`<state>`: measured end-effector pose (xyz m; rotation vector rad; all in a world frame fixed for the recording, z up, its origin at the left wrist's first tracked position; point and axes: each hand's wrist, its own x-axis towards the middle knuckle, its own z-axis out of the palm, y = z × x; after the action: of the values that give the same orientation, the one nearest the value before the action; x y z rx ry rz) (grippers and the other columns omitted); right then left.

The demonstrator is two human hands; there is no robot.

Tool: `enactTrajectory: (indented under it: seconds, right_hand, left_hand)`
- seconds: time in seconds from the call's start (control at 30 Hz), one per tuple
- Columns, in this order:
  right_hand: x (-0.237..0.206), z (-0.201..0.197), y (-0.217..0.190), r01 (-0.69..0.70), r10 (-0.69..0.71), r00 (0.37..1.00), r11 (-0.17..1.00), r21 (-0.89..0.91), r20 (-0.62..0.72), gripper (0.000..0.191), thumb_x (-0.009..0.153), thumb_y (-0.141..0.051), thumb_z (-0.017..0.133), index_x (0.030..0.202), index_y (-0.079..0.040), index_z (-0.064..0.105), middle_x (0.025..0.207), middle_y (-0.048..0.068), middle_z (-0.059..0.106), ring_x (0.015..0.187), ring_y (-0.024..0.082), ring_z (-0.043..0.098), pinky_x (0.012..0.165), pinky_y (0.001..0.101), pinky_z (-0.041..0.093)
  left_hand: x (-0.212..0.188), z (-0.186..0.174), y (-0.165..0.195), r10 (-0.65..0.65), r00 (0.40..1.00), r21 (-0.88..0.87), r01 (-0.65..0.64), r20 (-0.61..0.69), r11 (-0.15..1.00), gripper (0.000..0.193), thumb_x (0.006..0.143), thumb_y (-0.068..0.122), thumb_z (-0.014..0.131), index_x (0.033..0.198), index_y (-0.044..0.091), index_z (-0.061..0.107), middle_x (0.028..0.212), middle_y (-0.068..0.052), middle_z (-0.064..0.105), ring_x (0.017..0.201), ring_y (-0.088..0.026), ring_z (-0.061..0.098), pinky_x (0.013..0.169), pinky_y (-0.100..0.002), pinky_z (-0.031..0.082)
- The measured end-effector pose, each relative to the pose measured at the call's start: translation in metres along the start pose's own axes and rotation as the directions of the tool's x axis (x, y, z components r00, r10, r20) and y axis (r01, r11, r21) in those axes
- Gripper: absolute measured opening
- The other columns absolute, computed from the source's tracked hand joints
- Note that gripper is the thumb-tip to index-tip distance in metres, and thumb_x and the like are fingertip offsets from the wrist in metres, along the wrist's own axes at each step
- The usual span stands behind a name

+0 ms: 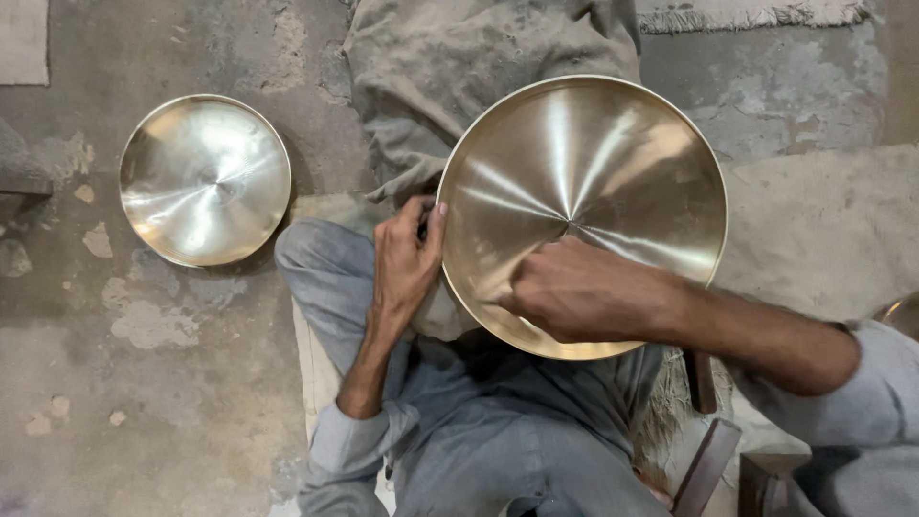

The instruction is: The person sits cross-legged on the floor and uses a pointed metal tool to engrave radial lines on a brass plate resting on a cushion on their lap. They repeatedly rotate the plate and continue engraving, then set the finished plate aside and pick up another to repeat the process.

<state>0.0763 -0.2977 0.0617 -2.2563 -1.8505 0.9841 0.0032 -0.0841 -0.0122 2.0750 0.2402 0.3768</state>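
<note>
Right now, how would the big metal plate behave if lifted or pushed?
The big plate looks rigid, probably heavy for its size. Its polished face likely slips, though the left hand grips its rim. Its shallow round form might rock or spin if pushed.

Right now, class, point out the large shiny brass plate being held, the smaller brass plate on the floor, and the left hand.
large shiny brass plate (613,153), head view, bare inner surface
smaller brass plate (205,179), head view, centre
left hand (407,258), head view, back of hand
</note>
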Motion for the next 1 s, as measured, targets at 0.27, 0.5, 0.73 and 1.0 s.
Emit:
enactTrajectory:
  seconds: [0.27,0.5,0.73,1.0]
  right_hand:
    - [-0.022,-0.019,0.015,0.221,-0.222,0.975,0.975,0.021,0.026,0.031,0.095,-0.018,0.063,0.068,-0.008,0.074,0.053,0.002,0.061,0.042,0.011,0.051,0.038,0.0364,0.045]
    - [0.006,-0.036,0.013,0.269,-0.272,0.955,0.962,0.041,0.119,0.013,0.087,-0.015,0.073,0.076,-0.012,0.080,0.059,0.000,0.070,0.045,0.012,0.062,0.041,0.0381,0.047]
    - [0.052,-0.043,0.023,0.268,-0.246,0.956,0.954,0.133,-0.161,0.010,0.077,-0.005,0.076,0.083,-0.009,0.082,0.073,0.005,0.078,0.057,0.014,0.074,0.044,0.0300,0.056]
    - [0.049,-0.048,0.030,-0.182,0.208,0.897,0.978,0.104,-0.391,0.017,0.099,-0.004,0.061,0.101,0.000,0.078,0.069,0.016,0.075,0.053,0.018,0.072,0.042,0.0303,0.056]
  left_hand:
    - [0.057,0.017,-0.010,0.256,0.967,0.129,-0.252,-0.010,0.959,0.017,0.102,0.013,0.066,0.103,-0.003,0.073,0.088,-0.018,0.077,0.074,-0.028,0.076,0.067,-0.039,0.058]
    - [0.023,-0.001,0.003,-0.086,0.994,0.051,0.083,0.068,0.995,0.025,0.104,0.022,0.062,0.108,-0.001,0.071,0.083,-0.016,0.077,0.070,-0.023,0.077,0.061,-0.036,0.059]
    - [-0.014,-0.004,0.012,-0.184,0.979,-0.030,0.187,0.084,0.982,0.028,0.105,0.023,0.059,0.105,-0.004,0.064,0.075,-0.020,0.070,0.065,-0.029,0.072,0.061,-0.041,0.051]
    - [-0.016,-0.004,0.006,-0.143,0.988,-0.018,0.144,0.064,0.989,0.029,0.109,0.025,0.055,0.104,-0.002,0.064,0.069,-0.019,0.062,0.057,-0.028,0.061,0.058,-0.043,0.046]
